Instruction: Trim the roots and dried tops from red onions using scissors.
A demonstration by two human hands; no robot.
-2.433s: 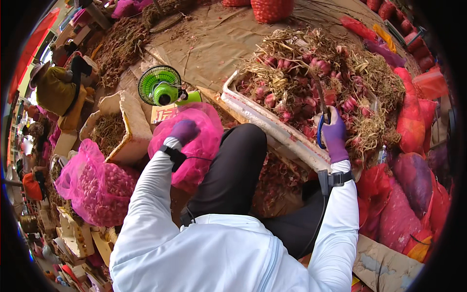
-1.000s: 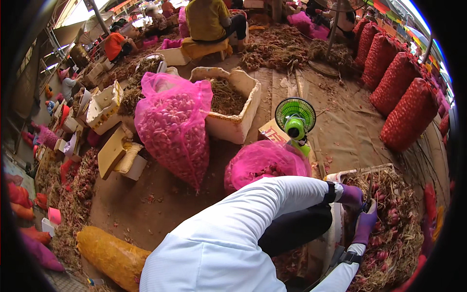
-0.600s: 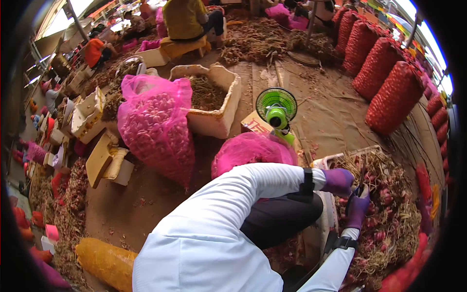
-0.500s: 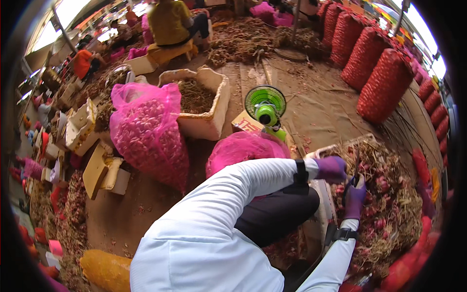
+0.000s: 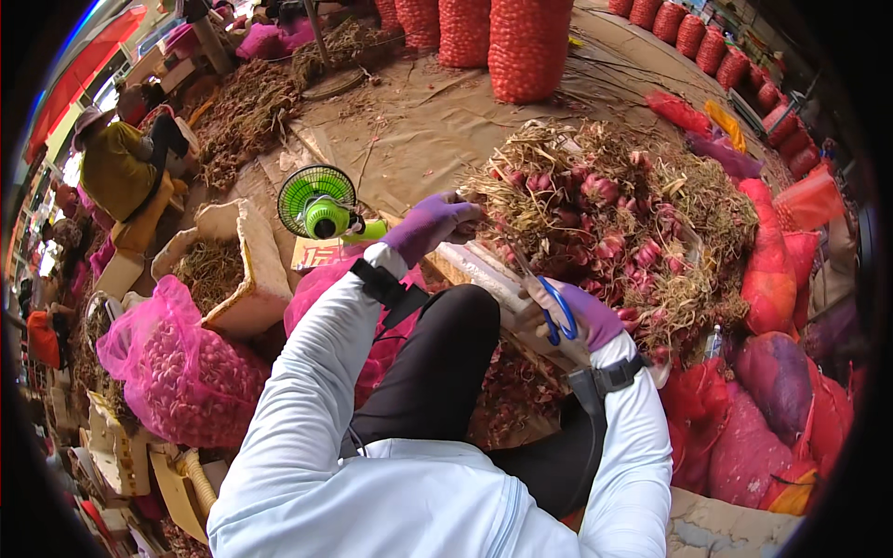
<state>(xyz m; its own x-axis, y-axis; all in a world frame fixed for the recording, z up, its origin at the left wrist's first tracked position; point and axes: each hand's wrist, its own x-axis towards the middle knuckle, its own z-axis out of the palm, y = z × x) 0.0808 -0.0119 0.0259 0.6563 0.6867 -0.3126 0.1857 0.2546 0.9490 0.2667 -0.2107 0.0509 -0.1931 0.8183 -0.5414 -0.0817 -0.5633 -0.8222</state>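
Left hand (image 5: 430, 223), purple-gloved, now shifted from the crate's near side to pinch dry stalks at the shallot heap (image 5: 614, 214)'s left edge; right hand (image 5: 572, 314) clenches blue-handled scissors (image 5: 556, 312) at the near edge, trimming under way.

Scissors' blades (image 5: 521, 265) vanish behind the shallot stalks (image 5: 595, 200).
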